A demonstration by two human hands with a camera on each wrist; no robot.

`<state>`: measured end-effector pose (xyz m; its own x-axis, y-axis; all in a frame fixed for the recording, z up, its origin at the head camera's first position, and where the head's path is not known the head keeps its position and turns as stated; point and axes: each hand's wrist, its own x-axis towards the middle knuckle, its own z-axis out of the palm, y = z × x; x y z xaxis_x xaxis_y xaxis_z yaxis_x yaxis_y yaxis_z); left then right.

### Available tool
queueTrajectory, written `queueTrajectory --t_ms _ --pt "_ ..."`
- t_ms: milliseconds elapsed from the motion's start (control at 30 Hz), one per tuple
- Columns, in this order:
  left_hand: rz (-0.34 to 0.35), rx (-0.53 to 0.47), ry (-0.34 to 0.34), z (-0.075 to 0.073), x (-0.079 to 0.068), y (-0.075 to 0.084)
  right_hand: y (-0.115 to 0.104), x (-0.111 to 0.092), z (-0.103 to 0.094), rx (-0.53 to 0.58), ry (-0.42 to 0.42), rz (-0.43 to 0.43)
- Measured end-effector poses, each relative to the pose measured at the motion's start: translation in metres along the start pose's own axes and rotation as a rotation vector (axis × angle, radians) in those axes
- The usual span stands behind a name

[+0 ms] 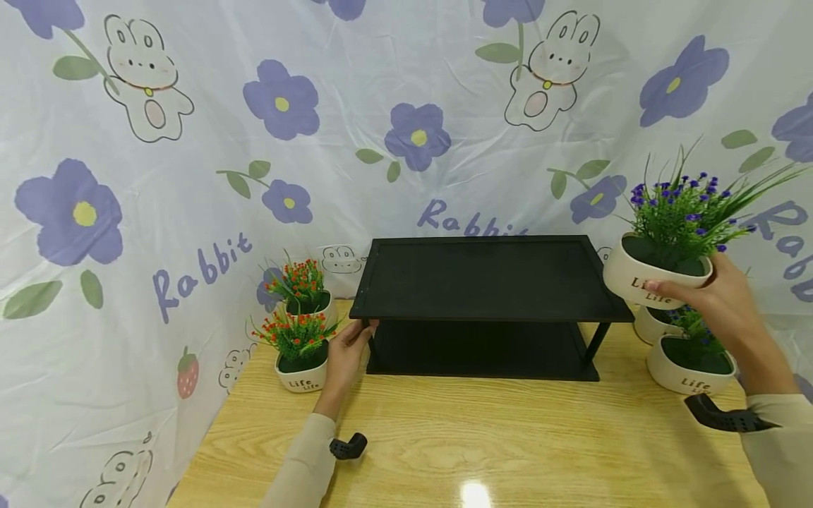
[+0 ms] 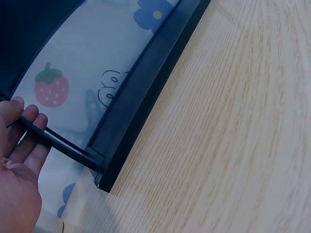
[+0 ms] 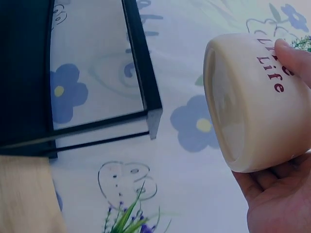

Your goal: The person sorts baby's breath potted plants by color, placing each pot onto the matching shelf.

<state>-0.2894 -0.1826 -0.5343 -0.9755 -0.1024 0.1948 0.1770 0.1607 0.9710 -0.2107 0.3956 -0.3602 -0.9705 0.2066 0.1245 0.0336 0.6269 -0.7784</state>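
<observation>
My right hand [image 1: 724,300] holds up a white oval flowerpot [image 1: 625,275] with purple flowers and long grass blades, the thumb on its "Life" lettering. It is above the table, just off the right end of a black two-tier shelf [image 1: 476,279]. The right wrist view shows the underside of this flowerpot [image 3: 228,109], fingers [image 3: 272,177] beneath. At the shelf's left end, my left hand [image 1: 346,353] grips the front post. In the left wrist view, thumb and fingers lie around that thin black post [image 2: 63,148].
Two pots with orange-red flowers, a front one [image 1: 301,377] and a rear one [image 1: 324,307], stand left of the shelf. Below the raised pot are two more white pots, front [image 1: 689,377] and rear [image 1: 648,324]. A printed cloth [image 1: 356,63] hangs behind the wooden table [image 1: 444,430].
</observation>
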Motion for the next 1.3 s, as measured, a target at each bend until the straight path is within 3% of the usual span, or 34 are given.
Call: queueTrajectory --t_ms 167,700,967,1300 --pt "0.010 0.002 0.001 0.000 0.000 -0.001 -0.014 0.010 0.002 0.011 -0.050 -0.034" --pt "0.030 0.008 -0.001 0.001 0.000 0.001 -0.071 0.046 0.034 -0.025 -0.153 -0.119" --pt "0.008 0.014 0.008 0.000 -0.001 -0.001 -0.102 0.058 0.065 0.062 -0.220 -0.186" --pt "0.014 0.017 -0.001 -0.001 0.002 -0.002 -0.139 0.066 0.102 0.125 -0.234 -0.255"
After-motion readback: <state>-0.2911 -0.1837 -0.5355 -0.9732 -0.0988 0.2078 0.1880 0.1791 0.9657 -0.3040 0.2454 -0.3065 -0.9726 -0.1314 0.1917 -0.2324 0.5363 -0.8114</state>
